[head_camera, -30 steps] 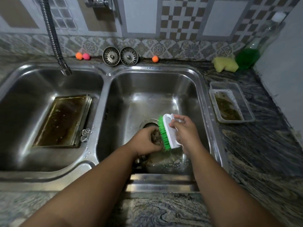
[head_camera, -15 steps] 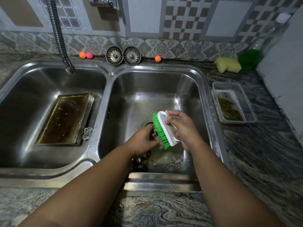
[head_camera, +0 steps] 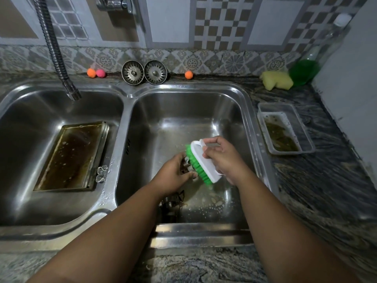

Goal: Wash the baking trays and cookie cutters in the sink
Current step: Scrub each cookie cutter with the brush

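Head view: the right hand [head_camera: 222, 158] grips a brush [head_camera: 201, 162], its bristles against a cutter [head_camera: 187, 166] pinched in the left hand [head_camera: 173, 174] over the right basin [head_camera: 183, 111]. Early going, I judge: a greasy tray [head_camera: 69, 158] lies unwashed in the left basin [head_camera: 30, 123], a second cutter [head_camera: 102, 173] sits on the divider, and what look like more cutters [head_camera: 173, 199] lie below the left wrist. Nothing blocks the scrubbing.

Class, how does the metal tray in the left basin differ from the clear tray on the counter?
The metal tray is opaque and in the sink; the clear tray is see-through and on the counter. The metal tray looks larger than the clear tray. Both hold brown residue.
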